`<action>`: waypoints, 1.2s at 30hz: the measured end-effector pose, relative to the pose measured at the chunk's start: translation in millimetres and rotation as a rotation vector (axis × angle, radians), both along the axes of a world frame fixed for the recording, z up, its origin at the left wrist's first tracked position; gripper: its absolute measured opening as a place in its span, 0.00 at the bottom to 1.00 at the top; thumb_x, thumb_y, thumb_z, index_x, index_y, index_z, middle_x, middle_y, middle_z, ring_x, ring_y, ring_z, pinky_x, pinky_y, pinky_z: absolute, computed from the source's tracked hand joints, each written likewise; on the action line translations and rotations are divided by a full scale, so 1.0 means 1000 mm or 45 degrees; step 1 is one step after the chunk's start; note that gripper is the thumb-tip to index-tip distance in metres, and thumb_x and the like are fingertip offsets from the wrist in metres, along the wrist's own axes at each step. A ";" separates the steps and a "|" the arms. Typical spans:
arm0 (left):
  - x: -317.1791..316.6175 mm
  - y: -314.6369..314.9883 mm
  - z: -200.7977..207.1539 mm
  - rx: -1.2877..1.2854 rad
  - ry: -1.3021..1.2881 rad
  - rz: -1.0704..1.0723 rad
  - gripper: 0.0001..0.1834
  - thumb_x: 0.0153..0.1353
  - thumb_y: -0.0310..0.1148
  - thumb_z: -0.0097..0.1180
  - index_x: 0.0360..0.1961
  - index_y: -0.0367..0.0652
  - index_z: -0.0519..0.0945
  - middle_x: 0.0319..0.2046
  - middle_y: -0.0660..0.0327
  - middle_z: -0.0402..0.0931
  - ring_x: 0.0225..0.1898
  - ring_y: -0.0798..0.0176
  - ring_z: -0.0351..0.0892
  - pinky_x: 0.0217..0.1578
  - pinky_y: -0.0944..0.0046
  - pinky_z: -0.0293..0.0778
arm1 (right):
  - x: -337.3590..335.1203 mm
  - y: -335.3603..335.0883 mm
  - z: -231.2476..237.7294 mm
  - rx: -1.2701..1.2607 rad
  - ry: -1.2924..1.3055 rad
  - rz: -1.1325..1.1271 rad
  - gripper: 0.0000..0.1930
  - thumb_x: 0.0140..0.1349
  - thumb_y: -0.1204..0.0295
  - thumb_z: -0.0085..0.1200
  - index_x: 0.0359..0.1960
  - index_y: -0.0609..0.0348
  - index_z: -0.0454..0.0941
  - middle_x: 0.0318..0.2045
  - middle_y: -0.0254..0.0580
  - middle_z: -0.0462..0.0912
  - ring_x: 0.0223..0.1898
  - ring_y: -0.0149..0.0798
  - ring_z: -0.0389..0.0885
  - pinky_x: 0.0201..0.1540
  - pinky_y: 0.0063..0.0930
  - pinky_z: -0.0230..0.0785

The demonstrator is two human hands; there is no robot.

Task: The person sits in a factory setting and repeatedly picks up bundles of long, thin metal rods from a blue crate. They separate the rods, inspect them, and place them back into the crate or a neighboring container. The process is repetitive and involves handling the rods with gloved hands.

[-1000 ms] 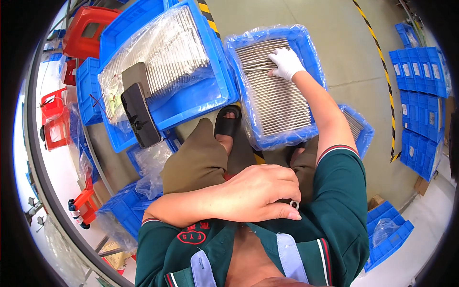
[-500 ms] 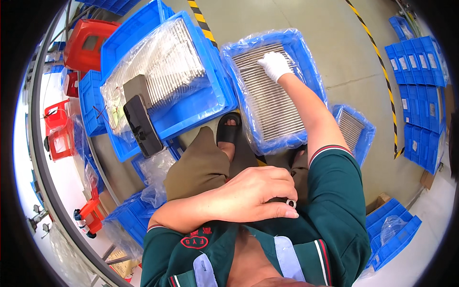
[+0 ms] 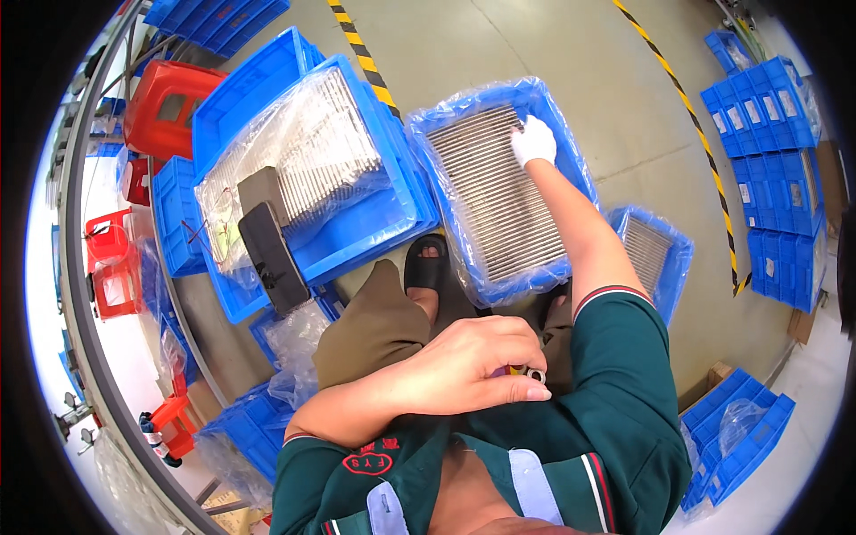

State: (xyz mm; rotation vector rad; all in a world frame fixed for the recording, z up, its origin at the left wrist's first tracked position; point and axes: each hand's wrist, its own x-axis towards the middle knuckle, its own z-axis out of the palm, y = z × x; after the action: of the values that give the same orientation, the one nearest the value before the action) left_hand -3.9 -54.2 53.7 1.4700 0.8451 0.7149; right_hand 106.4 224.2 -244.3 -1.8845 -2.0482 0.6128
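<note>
My right hand (image 3: 536, 143), in a white glove, is over the far right of a plastic-lined blue crate (image 3: 571, 125). Its fingers are curled at the ends of a layer of thin metal rods (image 3: 495, 196); whether a rod is pinched there is hidden. Close to my torso, my bare left hand (image 3: 486, 364) is closed around a small object with a round, hollow metal end (image 3: 535, 375). A bit of purple and yellow shows beside that end, and the fingers cover the rest.
To the left, stacked blue crates (image 3: 406, 218) hold more rods under clear plastic, with a black phone (image 3: 272, 257) above them. A smaller crate of rods (image 3: 682, 259) stands right. Blue bins (image 3: 771, 178) line the right side; red stools (image 3: 114, 290) stand left.
My right hand has shifted from the middle of the rods to their right ends. My left hand stays by my torso, with a little more of the held object's colour showing. The view has tilted slightly.
</note>
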 end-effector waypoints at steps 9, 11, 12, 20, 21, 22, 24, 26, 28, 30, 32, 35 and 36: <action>0.004 0.001 0.002 -0.019 0.011 -0.043 0.16 0.57 0.44 0.59 0.33 0.39 0.79 0.31 0.57 0.74 0.31 0.56 0.75 0.31 0.61 0.72 | 0.010 0.039 -0.079 -0.510 0.160 -0.072 0.27 0.59 0.51 0.46 0.48 0.64 0.76 0.47 0.58 0.78 0.51 0.54 0.75 0.53 0.36 0.64; 0.004 0.001 0.002 -0.020 0.020 -0.037 0.16 0.57 0.44 0.59 0.33 0.39 0.79 0.31 0.57 0.74 0.31 0.56 0.76 0.31 0.61 0.72 | 0.016 0.044 -0.073 -0.552 0.205 0.031 0.27 0.59 0.51 0.46 0.48 0.64 0.76 0.47 0.57 0.78 0.51 0.54 0.74 0.53 0.36 0.64; 0.004 0.001 0.000 -0.021 0.022 -0.033 0.16 0.57 0.44 0.59 0.33 0.39 0.79 0.31 0.57 0.74 0.31 0.55 0.76 0.31 0.60 0.72 | 0.018 0.046 -0.067 -0.574 0.225 0.084 0.27 0.59 0.51 0.46 0.49 0.63 0.76 0.47 0.57 0.78 0.51 0.54 0.74 0.53 0.36 0.64; 0.009 0.004 0.000 -0.078 0.029 -0.047 0.15 0.56 0.40 0.60 0.33 0.38 0.79 0.32 0.56 0.75 0.34 0.55 0.76 0.34 0.61 0.72 | 0.016 0.036 -0.038 -0.501 0.237 0.186 0.32 0.59 0.50 0.48 0.56 0.65 0.68 0.52 0.58 0.74 0.56 0.51 0.72 0.58 0.35 0.62; 0.011 0.003 -0.001 -0.063 0.008 -0.018 0.16 0.56 0.43 0.60 0.33 0.38 0.79 0.30 0.55 0.74 0.32 0.54 0.76 0.33 0.60 0.71 | 0.018 0.036 -0.028 -0.477 0.172 0.197 0.33 0.59 0.50 0.48 0.57 0.67 0.67 0.53 0.58 0.73 0.57 0.51 0.71 0.58 0.35 0.61; 0.010 0.007 0.005 -0.138 0.071 -0.097 0.13 0.56 0.36 0.61 0.34 0.36 0.78 0.34 0.56 0.75 0.37 0.57 0.76 0.39 0.61 0.71 | 0.020 0.032 -0.015 -0.290 0.151 0.185 0.33 0.59 0.50 0.48 0.57 0.68 0.67 0.55 0.56 0.72 0.58 0.51 0.70 0.58 0.35 0.61; 0.017 0.005 0.000 -0.037 0.027 -0.009 0.13 0.56 0.37 0.61 0.33 0.37 0.78 0.31 0.55 0.75 0.35 0.56 0.76 0.37 0.61 0.71 | 0.033 0.033 0.021 -0.453 0.193 0.248 0.29 0.60 0.52 0.48 0.55 0.64 0.69 0.51 0.50 0.76 0.50 0.47 0.75 0.54 0.32 0.65; 0.020 0.005 0.000 -0.003 0.055 -0.042 0.12 0.57 0.35 0.60 0.32 0.36 0.78 0.30 0.57 0.76 0.35 0.58 0.76 0.39 0.62 0.71 | 0.058 0.032 0.056 -0.641 0.353 0.244 0.25 0.61 0.55 0.48 0.52 0.62 0.73 0.43 0.46 0.80 0.43 0.39 0.78 0.48 0.29 0.68; 0.026 0.007 0.000 0.010 0.043 -0.023 0.10 0.57 0.33 0.60 0.32 0.36 0.78 0.30 0.58 0.76 0.35 0.60 0.75 0.39 0.64 0.70 | 0.095 0.023 0.098 -0.447 0.164 0.378 0.25 0.60 0.54 0.48 0.51 0.60 0.75 0.46 0.47 0.80 0.48 0.44 0.77 0.52 0.32 0.66; 0.031 0.009 0.000 0.029 0.041 -0.021 0.09 0.57 0.32 0.59 0.33 0.35 0.78 0.30 0.59 0.75 0.36 0.63 0.74 0.38 0.64 0.70 | 0.146 0.008 0.110 -0.241 0.130 0.322 0.23 0.58 0.54 0.48 0.48 0.58 0.77 0.46 0.47 0.80 0.49 0.47 0.77 0.53 0.34 0.66; 0.036 0.011 0.012 -0.208 0.109 0.012 0.09 0.59 0.32 0.58 0.34 0.35 0.78 0.31 0.61 0.75 0.36 0.66 0.75 0.40 0.65 0.71 | 0.211 -0.018 0.094 -0.197 0.096 0.155 0.23 0.58 0.54 0.48 0.48 0.58 0.77 0.46 0.48 0.80 0.49 0.47 0.77 0.53 0.34 0.66; 0.043 0.008 0.003 -0.351 0.130 0.133 0.11 0.61 0.33 0.56 0.36 0.35 0.78 0.33 0.63 0.76 0.35 0.68 0.75 0.41 0.66 0.71 | 0.303 -0.093 0.077 -0.279 -0.154 -0.060 0.23 0.56 0.54 0.49 0.47 0.57 0.77 0.47 0.52 0.79 0.51 0.50 0.75 0.54 0.36 0.66; 0.044 0.007 -0.003 -0.332 0.128 0.159 0.11 0.61 0.34 0.55 0.37 0.35 0.78 0.33 0.63 0.76 0.35 0.68 0.75 0.41 0.67 0.71 | 0.341 -0.123 0.052 -0.338 -0.268 -0.131 0.23 0.56 0.55 0.49 0.47 0.58 0.77 0.47 0.53 0.78 0.51 0.51 0.75 0.54 0.36 0.66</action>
State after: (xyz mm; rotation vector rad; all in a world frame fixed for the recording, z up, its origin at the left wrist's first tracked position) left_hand 40.4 -47.3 50.9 1.2355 1.0729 0.6009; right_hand 447.2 101.2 -192.1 -2.2777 -2.0622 0.7178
